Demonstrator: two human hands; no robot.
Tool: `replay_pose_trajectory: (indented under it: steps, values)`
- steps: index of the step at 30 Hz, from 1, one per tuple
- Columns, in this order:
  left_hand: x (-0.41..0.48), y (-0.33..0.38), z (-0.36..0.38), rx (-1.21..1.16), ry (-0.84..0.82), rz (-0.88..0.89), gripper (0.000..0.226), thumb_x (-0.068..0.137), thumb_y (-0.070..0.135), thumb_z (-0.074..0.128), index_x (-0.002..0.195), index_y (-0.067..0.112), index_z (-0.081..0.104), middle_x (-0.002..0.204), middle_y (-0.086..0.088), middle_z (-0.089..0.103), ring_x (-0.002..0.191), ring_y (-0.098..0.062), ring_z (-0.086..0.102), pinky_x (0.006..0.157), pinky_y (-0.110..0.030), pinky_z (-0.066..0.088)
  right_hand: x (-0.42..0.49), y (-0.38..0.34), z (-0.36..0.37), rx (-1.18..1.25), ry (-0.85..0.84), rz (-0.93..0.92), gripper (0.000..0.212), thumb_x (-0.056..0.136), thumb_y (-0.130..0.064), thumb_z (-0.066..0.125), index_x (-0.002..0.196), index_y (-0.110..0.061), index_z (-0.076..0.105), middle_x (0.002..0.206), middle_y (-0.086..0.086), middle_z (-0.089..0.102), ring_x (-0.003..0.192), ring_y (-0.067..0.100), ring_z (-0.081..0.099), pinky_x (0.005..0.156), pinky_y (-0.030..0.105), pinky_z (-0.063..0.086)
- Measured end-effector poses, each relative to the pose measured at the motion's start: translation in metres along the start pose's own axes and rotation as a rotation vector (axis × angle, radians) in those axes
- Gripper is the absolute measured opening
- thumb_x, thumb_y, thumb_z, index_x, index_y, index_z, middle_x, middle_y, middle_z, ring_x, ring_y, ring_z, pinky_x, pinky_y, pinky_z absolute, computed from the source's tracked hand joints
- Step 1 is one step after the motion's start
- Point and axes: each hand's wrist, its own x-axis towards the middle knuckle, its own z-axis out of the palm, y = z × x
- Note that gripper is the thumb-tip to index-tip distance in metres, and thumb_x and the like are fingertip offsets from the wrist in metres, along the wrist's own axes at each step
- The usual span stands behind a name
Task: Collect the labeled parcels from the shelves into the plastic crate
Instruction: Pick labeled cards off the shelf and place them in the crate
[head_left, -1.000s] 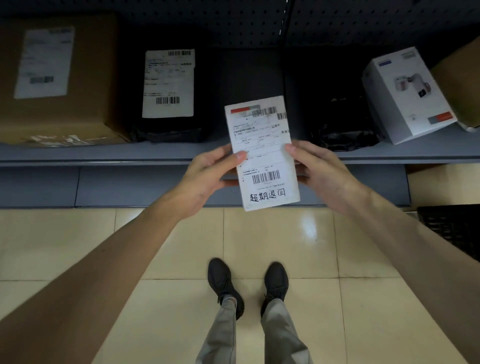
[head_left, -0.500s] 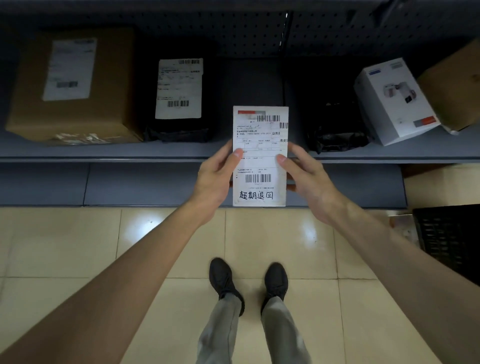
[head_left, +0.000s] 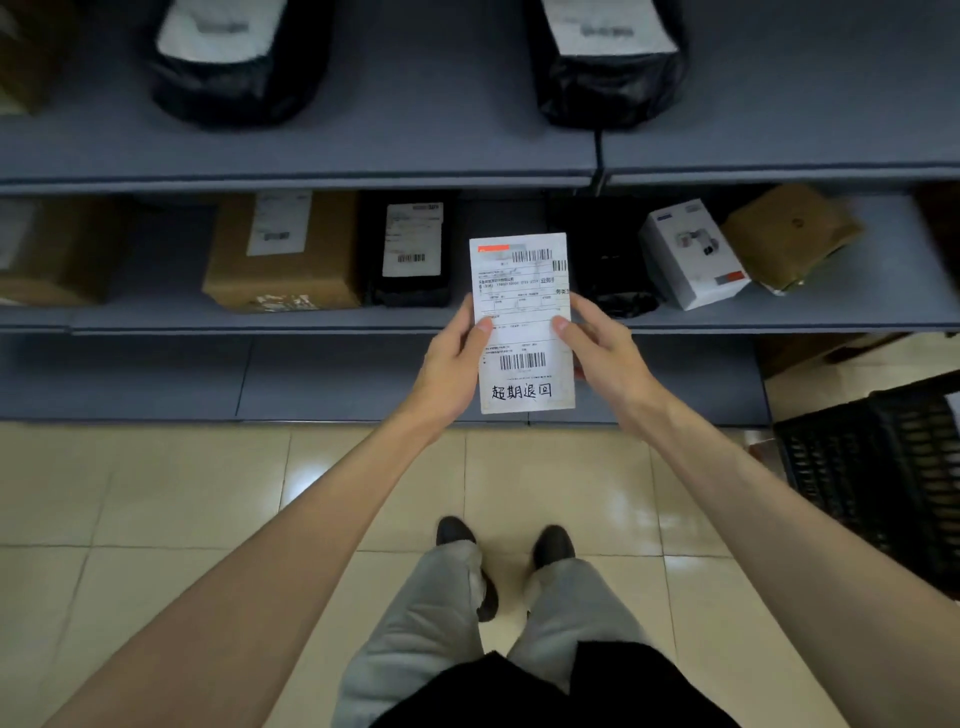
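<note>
I hold a flat parcel with a white shipping label (head_left: 522, 322), handwritten characters at its bottom, upright in front of the lower shelf. My left hand (head_left: 453, 364) pinches its left edge and my right hand (head_left: 597, 353) pinches its right edge, thumbs on the label face. The black plastic crate (head_left: 883, 483) stands on the floor at the right. On the lower shelf (head_left: 363, 322) sit a labeled cardboard box (head_left: 283, 254), a labeled black bag (head_left: 410, 254), an unlabeled black bag (head_left: 608, 260), a white product box (head_left: 693, 254) and a brown padded parcel (head_left: 789, 236).
The upper shelf (head_left: 415, 156) carries two black bags with white labels (head_left: 234, 57) (head_left: 608, 57). Another cardboard box (head_left: 47, 249) sits at the lower shelf's far left. Beige floor tiles (head_left: 156, 509) lie below, with my legs and shoes at the bottom centre.
The view has pulled back and tilted up, so the upper shelf and more of the crate now show. The parcel stays upright between both hands.
</note>
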Motion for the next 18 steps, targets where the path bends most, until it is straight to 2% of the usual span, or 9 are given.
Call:
replay_pose_trajectory:
  steps: [3, 5, 8, 10, 15, 18]
  values:
    - [-0.018, 0.022, 0.0, -0.023, 0.021, 0.077, 0.044, 0.11, 0.017, 0.039, 0.153, 0.018, 0.041, 0.136, 0.007, 0.064, 0.124, -0.007, 0.061, 0.104, -0.025, 0.049, -0.021, -0.023, 0.002, 0.0, 0.019, -0.063, 0.028, 0.103, -0.011, 0.049, 0.128, -0.021, 0.057, 0.109, -0.005, 0.072, 0.095, 0.004, 0.07, 0.079, 0.019, 0.055]
    - [-0.027, 0.039, -0.001, -0.031, 0.031, 0.122, 0.041, 0.11, 0.016, 0.039, 0.151, 0.016, 0.043, 0.134, 0.008, 0.065, 0.123, -0.008, 0.062, 0.104, -0.027, 0.05, -0.031, -0.04, 0.002, -0.02, 0.031, -0.114, 0.028, 0.103, -0.011, 0.049, 0.125, -0.027, 0.055, 0.105, -0.007, 0.071, 0.093, 0.002, 0.069, 0.077, 0.018, 0.054]
    - [-0.035, 0.072, -0.004, -0.04, 0.008, 0.198, 0.037, 0.11, 0.012, 0.038, 0.144, 0.019, 0.048, 0.123, 0.019, 0.068, 0.118, -0.003, 0.063, 0.096, -0.02, 0.05, -0.041, -0.07, -0.002, -0.053, 0.035, -0.197, 0.03, 0.103, -0.011, 0.048, 0.13, -0.024, 0.053, 0.102, -0.009, 0.07, 0.088, -0.004, 0.069, 0.072, 0.013, 0.052]
    - [-0.031, 0.097, -0.007, -0.029, -0.005, 0.256, 0.038, 0.11, 0.01, 0.037, 0.147, 0.018, 0.045, 0.121, 0.022, 0.067, 0.117, -0.001, 0.063, 0.093, -0.017, 0.05, -0.043, -0.094, -0.006, -0.055, 0.042, -0.251, 0.032, 0.103, -0.012, 0.049, 0.134, -0.021, 0.052, 0.102, -0.008, 0.071, 0.089, -0.003, 0.069, 0.072, 0.013, 0.052]
    - [-0.006, 0.172, -0.015, 0.001, -0.001, 0.418, 0.043, 0.11, 0.013, 0.038, 0.153, 0.014, 0.04, 0.133, 0.011, 0.063, 0.122, -0.004, 0.061, 0.095, -0.02, 0.05, -0.033, -0.169, -0.019, -0.085, 0.059, -0.407, 0.03, 0.104, -0.014, 0.048, 0.13, -0.028, 0.054, 0.108, -0.01, 0.071, 0.096, 0.001, 0.069, 0.075, 0.016, 0.054]
    - [0.007, 0.223, -0.018, 0.012, 0.021, 0.504, 0.044, 0.11, 0.015, 0.039, 0.154, 0.016, 0.04, 0.13, 0.016, 0.064, 0.12, 0.001, 0.062, 0.097, -0.019, 0.052, -0.025, -0.219, -0.03, -0.118, 0.077, -0.501, 0.028, 0.104, -0.017, 0.049, 0.126, -0.033, 0.054, 0.102, -0.014, 0.072, 0.094, -0.001, 0.069, 0.073, 0.014, 0.053]
